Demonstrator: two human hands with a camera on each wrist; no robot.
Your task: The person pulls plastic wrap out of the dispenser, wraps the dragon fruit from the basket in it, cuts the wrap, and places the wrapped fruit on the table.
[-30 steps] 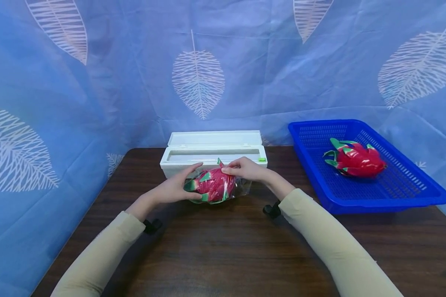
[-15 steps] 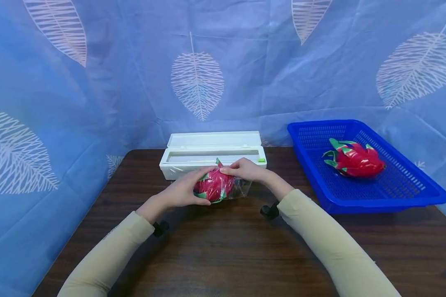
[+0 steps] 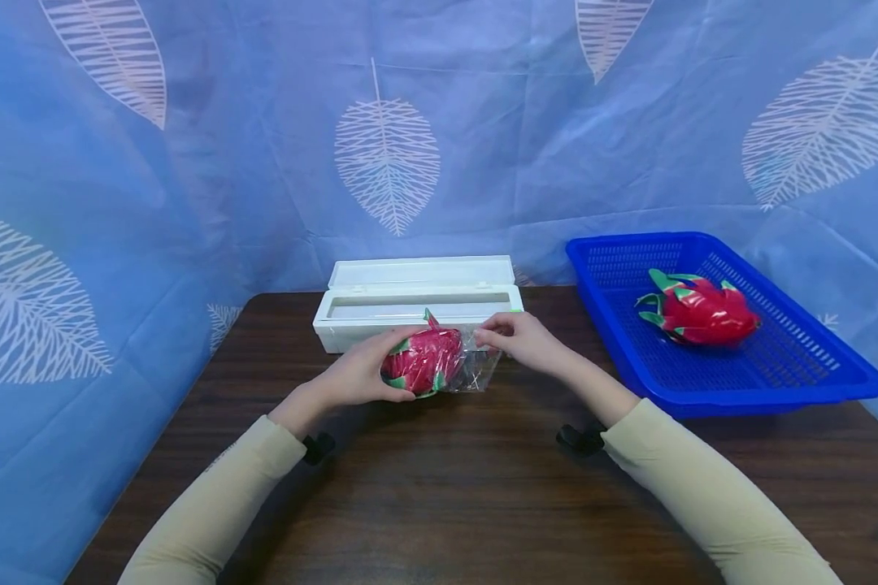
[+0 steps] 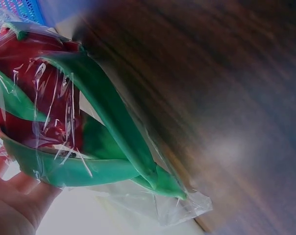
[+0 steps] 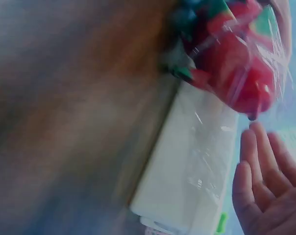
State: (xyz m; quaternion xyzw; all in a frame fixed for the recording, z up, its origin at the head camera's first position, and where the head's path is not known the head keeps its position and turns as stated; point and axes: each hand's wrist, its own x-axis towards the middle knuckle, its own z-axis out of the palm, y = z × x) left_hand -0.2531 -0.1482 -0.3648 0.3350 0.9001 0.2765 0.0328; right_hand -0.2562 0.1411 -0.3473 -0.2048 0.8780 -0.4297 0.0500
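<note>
In the head view my left hand [image 3: 366, 370] grips the left end of a red dragon fruit [image 3: 432, 357] with green scales, wrapped in clear plastic film. The left wrist view shows the film stretched over the fruit's green tips [image 4: 113, 132], with a loose end [image 4: 187, 210] past them. Loose film [image 3: 475, 370] also spreads out at the fruit's right end. My right hand [image 3: 519, 341] is beside that flap; in the right wrist view its fingers [image 5: 263, 156] are extended, just off the fruit's end. Whether they touch the film is unclear.
Directly behind the fruit stands a white film dispenser box [image 3: 351, 333] with its lid [image 3: 420, 271] raised. A blue basket [image 3: 746, 398] at the right holds another dragon fruit [image 3: 706, 313]. Everything stands on a dark wooden table [image 3: 424, 496], with a leaf-patterned blue cloth [image 3: 263, 122] behind.
My left hand has slid right and closed farther round the fruit. My right hand has come off the fruit and moved right, to the loose film. The box and basket have stayed put.
</note>
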